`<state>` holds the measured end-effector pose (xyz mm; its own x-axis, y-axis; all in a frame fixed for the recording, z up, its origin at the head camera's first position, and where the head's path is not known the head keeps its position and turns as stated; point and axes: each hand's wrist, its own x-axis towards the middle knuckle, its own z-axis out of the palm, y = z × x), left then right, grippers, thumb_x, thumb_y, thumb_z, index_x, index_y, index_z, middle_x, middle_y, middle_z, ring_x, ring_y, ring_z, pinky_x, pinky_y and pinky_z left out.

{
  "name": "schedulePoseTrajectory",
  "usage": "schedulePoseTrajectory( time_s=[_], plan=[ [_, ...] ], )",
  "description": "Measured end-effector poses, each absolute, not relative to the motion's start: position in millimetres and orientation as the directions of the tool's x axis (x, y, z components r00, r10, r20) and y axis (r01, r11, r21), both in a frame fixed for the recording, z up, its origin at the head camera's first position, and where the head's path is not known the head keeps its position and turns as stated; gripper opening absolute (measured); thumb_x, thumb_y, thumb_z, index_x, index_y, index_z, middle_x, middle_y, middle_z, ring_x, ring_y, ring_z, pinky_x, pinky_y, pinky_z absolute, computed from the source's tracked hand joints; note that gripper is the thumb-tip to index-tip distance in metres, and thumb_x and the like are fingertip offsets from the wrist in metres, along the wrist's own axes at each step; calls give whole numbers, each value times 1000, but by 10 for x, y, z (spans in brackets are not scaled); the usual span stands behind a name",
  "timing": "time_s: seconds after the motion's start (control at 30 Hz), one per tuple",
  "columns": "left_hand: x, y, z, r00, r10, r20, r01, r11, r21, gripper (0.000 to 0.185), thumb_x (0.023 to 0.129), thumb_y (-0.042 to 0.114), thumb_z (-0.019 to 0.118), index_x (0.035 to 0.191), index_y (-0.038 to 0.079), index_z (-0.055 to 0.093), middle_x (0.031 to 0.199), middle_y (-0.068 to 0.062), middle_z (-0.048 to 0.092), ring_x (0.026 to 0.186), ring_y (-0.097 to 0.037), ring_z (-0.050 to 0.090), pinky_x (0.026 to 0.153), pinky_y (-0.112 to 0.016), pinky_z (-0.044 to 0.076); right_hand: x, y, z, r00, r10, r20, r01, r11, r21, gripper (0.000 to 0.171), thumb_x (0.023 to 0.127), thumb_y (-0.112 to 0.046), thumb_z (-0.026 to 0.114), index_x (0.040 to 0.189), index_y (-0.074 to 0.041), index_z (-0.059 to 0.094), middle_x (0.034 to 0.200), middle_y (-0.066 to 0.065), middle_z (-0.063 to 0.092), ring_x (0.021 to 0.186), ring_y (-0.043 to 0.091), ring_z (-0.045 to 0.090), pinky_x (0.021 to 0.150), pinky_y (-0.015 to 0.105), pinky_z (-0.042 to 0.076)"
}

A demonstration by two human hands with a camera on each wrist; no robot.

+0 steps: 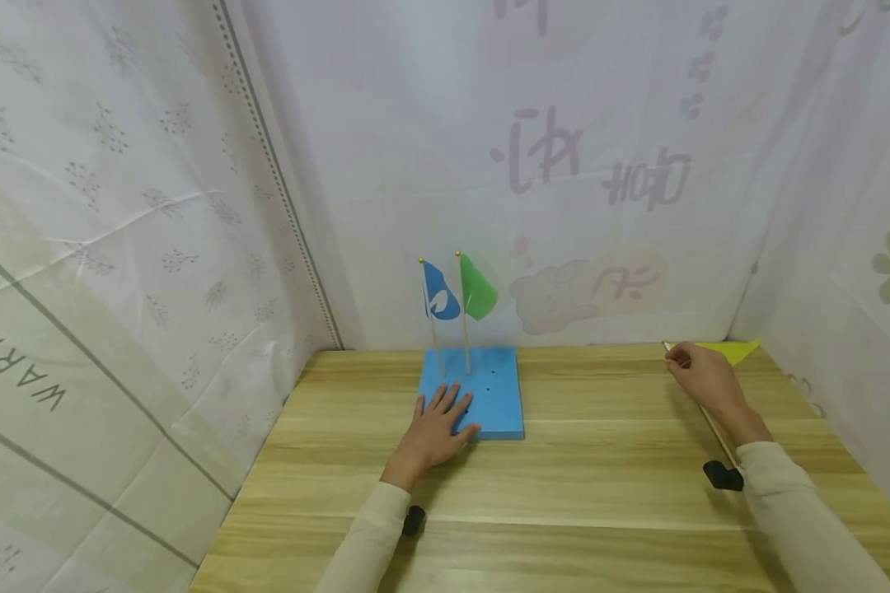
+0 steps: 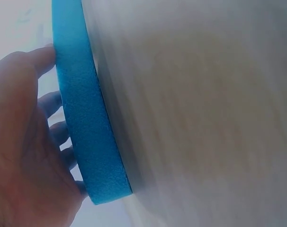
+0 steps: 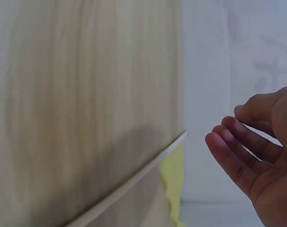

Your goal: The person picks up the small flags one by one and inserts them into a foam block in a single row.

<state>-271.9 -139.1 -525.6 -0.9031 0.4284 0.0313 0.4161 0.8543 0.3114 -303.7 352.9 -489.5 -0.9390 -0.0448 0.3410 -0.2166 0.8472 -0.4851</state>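
We have the yellow flag at right of frame, far edge of the desk; its stick slants from beside the right hand down-right toward the sleeve. That hand is nearer, fingers half bent, holding nothing (we see a gap in the wrist view). We note the left hand spread on the blue board, centre, gripping nothing. We read "WARM", far left; back-cloth lettering, upper right, too faint.
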Motion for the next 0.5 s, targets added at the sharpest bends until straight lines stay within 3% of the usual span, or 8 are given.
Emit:
schedulePoseTrajectory(
  time_s=[0.3,0.33,0.4,0.5],
  plan=[
    [-2719,-1403,-5285,-902,430,33,422,864,273,69,110,58,48,168,21,37,178,-10,24,166,-37,19,131,-69,14,-2886,4024,-5075,-985,-10,172,-89,887,-454,28,101,-12,61,110,14,67,103,32,71,89,45,68,75,59,55],
    [-2717,-1401,-5285,-903,429,30,421,866,271,69,110,58,47,169,22,37,178,-9,24,166,-37,18,131,-69,14,-2866,4057,-5092,-987,-6,158,-78,888,-454,27,100,-12,61,107,13,68,99,30,71,86,42,68,73,56,56],
    [-2721,-1398,-5286,-904,427,26,418,869,266,69,110,58,47,169,22,36,178,-9,24,167,-36,18,131,-69,14,-2832,4109,-5130,-994,1,111,-51,887,-460,26,99,-14,62,87,8,65,77,20,64,68,32,61,61,48,53],
    [-2730,-1399,-5286,-905,425,28,417,870,265,69,110,58,48,169,22,37,178,-9,24,167,-36,18,131,-69,14,-2783,4146,-5188,-999,7,54,-19,879,-477,39,101,-20,62,66,-8,50,59,1,45,56,18,42,53,35,38]
  ],
)
